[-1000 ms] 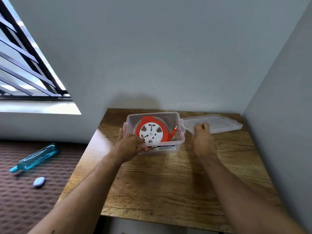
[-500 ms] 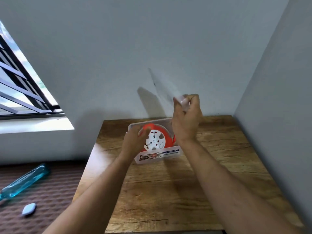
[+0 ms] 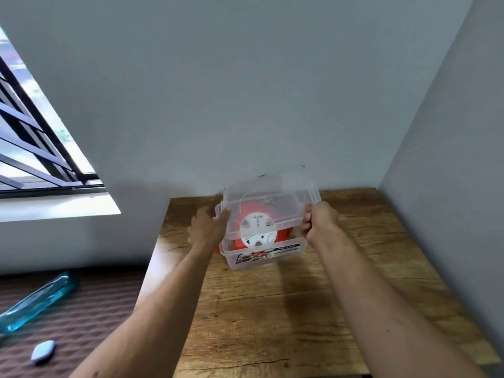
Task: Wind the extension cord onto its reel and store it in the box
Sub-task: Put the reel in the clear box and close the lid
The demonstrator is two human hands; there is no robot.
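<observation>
A clear plastic box point(image 3: 261, 257) with a printed label stands at the back of the wooden table point(image 3: 286, 309). Inside it stands the orange cord reel point(image 3: 259, 227) with its white socket face toward me. The clear lid point(image 3: 270, 203) hovers tilted over the box's opening, its far edge raised. My left hand point(image 3: 208, 227) grips the lid's left edge. My right hand point(image 3: 319, 222) grips the lid's right edge. The lid blurs the upper part of the reel.
Grey walls close the table at the back and on the right. To the left, on the brown ribbed floor mat, lie a blue bottle point(image 3: 35, 302) and a small pale blue object point(image 3: 43, 350). A barred window point(image 3: 32, 148) is at the upper left.
My right hand lifted the lid off the table at the right and swung it over the box. My left hand left the box's front and took the lid's left edge.
</observation>
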